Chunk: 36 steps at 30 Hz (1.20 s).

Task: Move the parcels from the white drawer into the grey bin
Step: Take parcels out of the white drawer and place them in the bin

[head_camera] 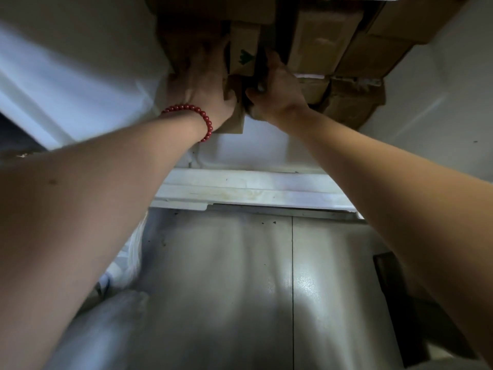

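Parcels (322,44) of brown cardboard lie packed close in the white drawer (440,89), beyond our fingers and off to their right. We hold one small carton (236,121) between both hands. Our left hand (202,84), with a red bead bracelet (204,116) at its wrist, curls round the near left side with the thumb pressed on the face, and our right hand (277,89) clamps the opposite side. Just past our fingertips stands a green-marked carton (244,53); we cannot tell whether it is gripped too. We judge the cardboard stiff and the load light, though the corners may crush. Opposite side walls, low down, look like the safest hold. We cannot make out the grey bin for certain.
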Each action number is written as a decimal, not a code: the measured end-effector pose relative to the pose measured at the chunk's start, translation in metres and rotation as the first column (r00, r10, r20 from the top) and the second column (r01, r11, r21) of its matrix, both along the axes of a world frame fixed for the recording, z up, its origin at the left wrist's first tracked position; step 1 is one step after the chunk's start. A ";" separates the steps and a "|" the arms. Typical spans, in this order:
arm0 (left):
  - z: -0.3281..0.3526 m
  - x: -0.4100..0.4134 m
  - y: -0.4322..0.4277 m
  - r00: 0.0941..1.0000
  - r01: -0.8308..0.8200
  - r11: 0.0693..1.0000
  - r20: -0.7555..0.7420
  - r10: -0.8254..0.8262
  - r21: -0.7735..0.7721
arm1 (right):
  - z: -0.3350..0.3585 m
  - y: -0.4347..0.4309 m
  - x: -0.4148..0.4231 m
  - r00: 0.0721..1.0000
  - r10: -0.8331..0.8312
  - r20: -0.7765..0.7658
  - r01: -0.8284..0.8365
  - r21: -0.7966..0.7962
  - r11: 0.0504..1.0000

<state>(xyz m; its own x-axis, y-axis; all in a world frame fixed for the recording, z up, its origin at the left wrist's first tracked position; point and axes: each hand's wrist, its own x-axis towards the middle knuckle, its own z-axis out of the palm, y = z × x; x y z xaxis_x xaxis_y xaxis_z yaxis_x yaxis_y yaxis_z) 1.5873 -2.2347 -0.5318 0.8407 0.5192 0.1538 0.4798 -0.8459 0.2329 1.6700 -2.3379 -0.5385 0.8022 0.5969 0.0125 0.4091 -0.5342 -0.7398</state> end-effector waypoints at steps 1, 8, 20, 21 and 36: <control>-0.001 0.000 0.000 1.000 -0.009 1.000 0.021 0.009 -0.016 | 0.001 0.002 0.002 1.000 0.004 0.001 -0.004 0.005 1.000; -0.003 0.000 0.003 0.998 0.034 0.988 0.053 -0.026 -0.153 | -0.002 0.014 0.000 0.996 0.019 -0.082 -0.010 0.113 0.994; 0.002 -0.016 -0.026 0.924 -0.054 0.941 0.341 0.174 -0.336 | 0.012 -0.043 -0.050 0.908 0.172 -0.383 -0.056 0.294 0.954; 0.005 -0.020 -0.028 0.911 -0.086 0.945 0.360 0.203 -0.315 | 0.014 -0.050 -0.055 0.902 0.185 -0.391 -0.077 0.276 0.958; 0.052 -0.135 -0.086 0.969 0.203 0.802 0.235 -0.081 -0.562 | 0.053 -0.155 -0.118 0.971 -0.053 -0.232 0.061 0.026 0.998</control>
